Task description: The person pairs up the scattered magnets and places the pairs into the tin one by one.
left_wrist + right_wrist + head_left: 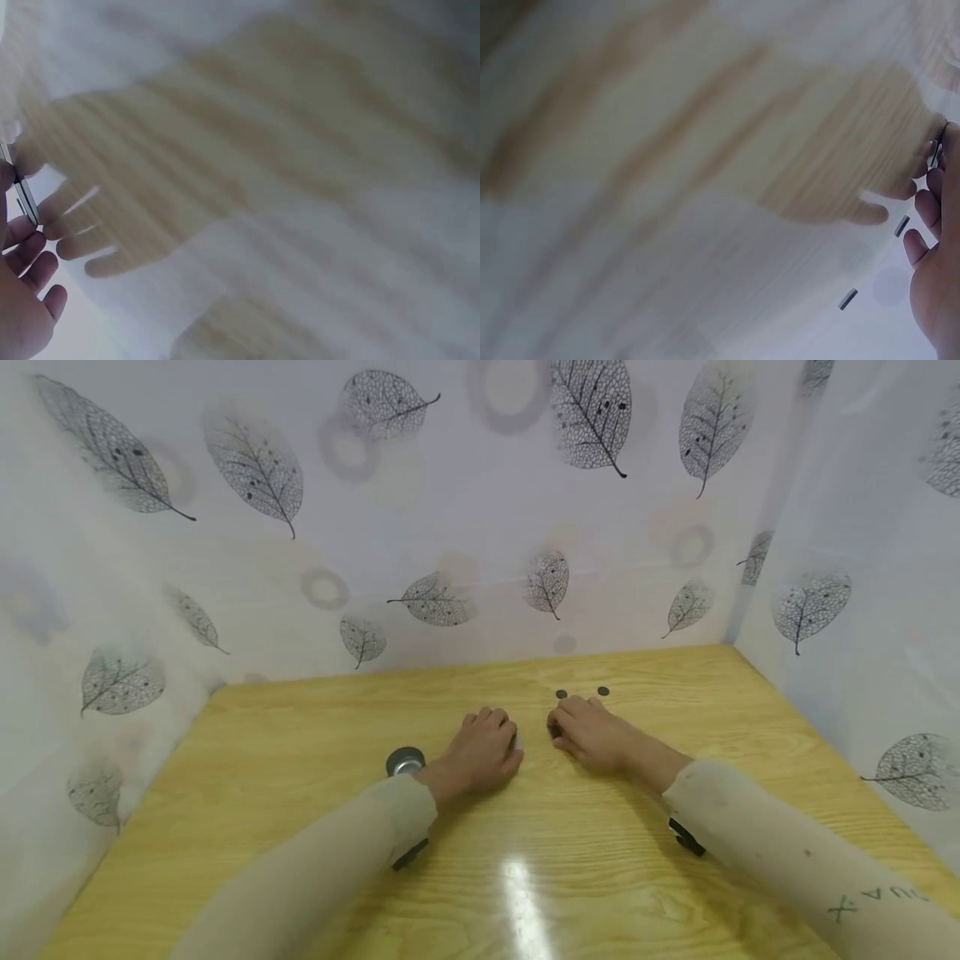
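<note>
In the head view my left hand is over the middle of the table, fingers curled round a small whitish piece. The left wrist view shows it edge-on as a thin silver piece pinched between thumb and fingers; its kind is unclear. To the right, my right hand pinches a small dark disc, mostly covered by the fingers. Just beyond that hand lie two more dark discs, a left one and a right one.
A round dark-rimmed object with a silver middle stands beside the left wrist, which partly hides it. Leaf-printed curtains enclose the wood-grain table at the back and both sides. Light glares off the table's front part.
</note>
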Action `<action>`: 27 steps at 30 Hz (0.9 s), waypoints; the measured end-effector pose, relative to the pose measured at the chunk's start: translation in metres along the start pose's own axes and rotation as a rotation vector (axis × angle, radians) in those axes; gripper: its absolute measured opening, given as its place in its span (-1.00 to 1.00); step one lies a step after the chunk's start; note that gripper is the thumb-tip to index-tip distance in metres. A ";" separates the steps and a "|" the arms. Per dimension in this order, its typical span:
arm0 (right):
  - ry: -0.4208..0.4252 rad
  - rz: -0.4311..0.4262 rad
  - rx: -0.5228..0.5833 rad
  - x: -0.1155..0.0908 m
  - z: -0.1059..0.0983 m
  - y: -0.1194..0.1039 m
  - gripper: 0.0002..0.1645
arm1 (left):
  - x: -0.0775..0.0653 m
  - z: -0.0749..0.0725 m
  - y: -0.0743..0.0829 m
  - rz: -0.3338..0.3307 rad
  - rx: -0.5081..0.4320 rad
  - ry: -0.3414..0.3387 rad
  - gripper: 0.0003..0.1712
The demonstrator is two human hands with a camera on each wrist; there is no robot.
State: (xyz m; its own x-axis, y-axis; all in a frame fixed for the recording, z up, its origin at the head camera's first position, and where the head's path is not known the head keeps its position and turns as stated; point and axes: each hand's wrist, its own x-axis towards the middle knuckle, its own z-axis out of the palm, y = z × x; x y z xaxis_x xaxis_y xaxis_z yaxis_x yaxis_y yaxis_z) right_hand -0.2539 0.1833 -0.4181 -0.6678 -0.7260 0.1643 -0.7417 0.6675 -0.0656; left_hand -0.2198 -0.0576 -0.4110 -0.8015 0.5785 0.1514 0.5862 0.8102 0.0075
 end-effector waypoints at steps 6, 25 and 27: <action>0.015 -0.015 -0.020 0.001 0.000 -0.001 -0.73 | 0.001 -0.001 -0.002 0.020 0.007 0.003 -0.58; 0.036 -0.038 -0.047 0.003 0.000 -0.007 -0.75 | 0.003 0.004 -0.004 0.066 0.129 -0.003 -0.55; 0.033 -0.036 -0.043 0.002 0.000 -0.008 -0.75 | 0.002 0.004 -0.003 0.066 0.129 -0.002 -0.55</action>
State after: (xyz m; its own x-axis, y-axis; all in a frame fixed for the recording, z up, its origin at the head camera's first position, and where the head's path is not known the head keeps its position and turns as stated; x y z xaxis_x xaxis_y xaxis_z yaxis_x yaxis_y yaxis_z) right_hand -0.2499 0.1764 -0.4169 -0.6375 -0.7446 0.1980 -0.7617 0.6477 -0.0164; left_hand -0.2242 -0.0585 -0.4144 -0.7618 0.6313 0.1454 0.6179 0.7755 -0.1297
